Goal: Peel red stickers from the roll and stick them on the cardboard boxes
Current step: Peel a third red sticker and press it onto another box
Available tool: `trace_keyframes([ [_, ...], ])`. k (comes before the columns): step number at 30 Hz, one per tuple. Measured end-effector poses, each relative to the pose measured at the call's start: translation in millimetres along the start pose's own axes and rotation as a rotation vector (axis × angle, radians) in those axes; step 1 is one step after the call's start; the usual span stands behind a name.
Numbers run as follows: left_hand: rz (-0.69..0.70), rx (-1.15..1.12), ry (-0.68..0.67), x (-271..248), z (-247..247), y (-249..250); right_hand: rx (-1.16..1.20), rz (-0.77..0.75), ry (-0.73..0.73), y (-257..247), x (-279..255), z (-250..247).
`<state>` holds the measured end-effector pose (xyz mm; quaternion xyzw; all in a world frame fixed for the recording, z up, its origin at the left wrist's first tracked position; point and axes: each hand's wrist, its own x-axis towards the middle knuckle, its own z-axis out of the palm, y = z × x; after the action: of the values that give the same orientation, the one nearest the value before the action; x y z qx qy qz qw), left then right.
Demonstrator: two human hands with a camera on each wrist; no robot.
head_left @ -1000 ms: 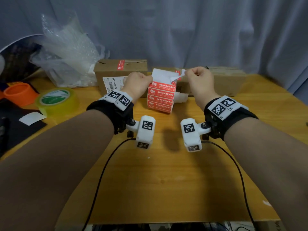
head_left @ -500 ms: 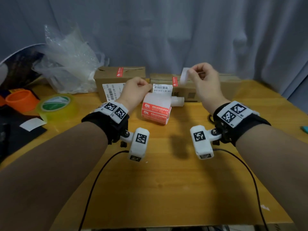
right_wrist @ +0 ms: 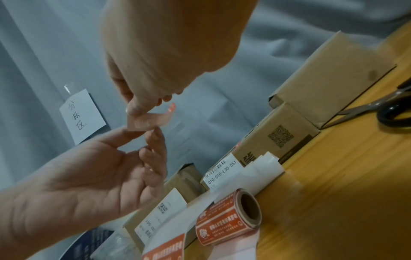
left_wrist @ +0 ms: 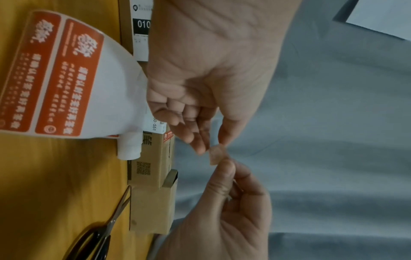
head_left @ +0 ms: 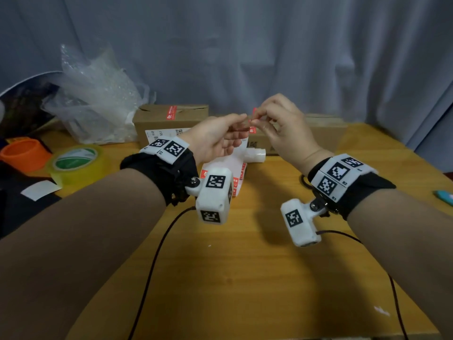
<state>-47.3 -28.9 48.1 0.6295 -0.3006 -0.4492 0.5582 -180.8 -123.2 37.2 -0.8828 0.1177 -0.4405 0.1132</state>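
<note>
Both hands are raised above the wooden table (head_left: pixel 245 266) and meet at a small peeled red sticker (right_wrist: pixel 149 121), seen pale from its back (left_wrist: pixel 217 154). My left hand (head_left: pixel 241 122) pinches one end with thumb and forefinger, palm turned up. My right hand (head_left: pixel 256 121) pinches the other end from above. Below the left hand, the sticker roll (head_left: pixel 236 168) lies on the table with its white backing strip trailing (right_wrist: pixel 229 219). Behind stand the cardboard boxes: the left one (head_left: pixel 171 119) bears a red sticker (head_left: pixel 170 112), and a lower one (head_left: pixel 326 128) sits to the right.
A green-and-yellow tape roll (head_left: pixel 76 163), an orange cup (head_left: pixel 24 155) and a bubble-wrap bag (head_left: pixel 98 101) sit at the left. Scissors (right_wrist: pixel 389 109) lie beside the right-hand boxes. Wrist-camera cables (head_left: pixel 152 266) run across the near table. A grey curtain hangs behind.
My left hand let go of the roll, which now lies on the table, and rose to the right hand. The sticker held by the right hand alone is now pinched by both.
</note>
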Motion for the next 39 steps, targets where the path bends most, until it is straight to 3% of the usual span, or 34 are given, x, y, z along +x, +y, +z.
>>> trace_keyframes([
  [5,0.121,0.004,0.084,5.6,4.2,0.4,0.004,0.052,-0.048,8.3,-3.8,-1.8],
  [10,0.311,0.107,0.166,14.8,20.8,2.8,0.092,0.271,-0.050,22.3,-7.1,-9.0],
  [13,0.375,0.198,0.121,22.9,35.2,4.2,0.188,0.447,0.014,34.3,-4.3,-18.9],
  [17,0.390,0.239,0.038,39.6,61.0,10.4,0.304,0.584,0.054,61.3,6.5,-32.6],
  [23,0.382,0.237,0.040,79.5,99.9,19.0,0.417,0.635,0.012,102.6,18.2,-60.6],
  [30,0.375,0.146,0.108,123.8,145.0,27.8,0.383,0.686,0.169,162.0,25.6,-78.9],
  [33,0.413,0.449,0.139,151.2,147.4,23.9,0.487,0.744,0.178,183.3,26.9,-85.3],
  [36,0.375,1.025,0.022,175.6,147.7,20.9,0.455,0.816,0.053,203.4,27.0,-87.3],
  [39,0.293,1.415,-0.122,189.0,152.3,17.1,0.438,0.857,-0.025,214.7,25.4,-86.9],
])
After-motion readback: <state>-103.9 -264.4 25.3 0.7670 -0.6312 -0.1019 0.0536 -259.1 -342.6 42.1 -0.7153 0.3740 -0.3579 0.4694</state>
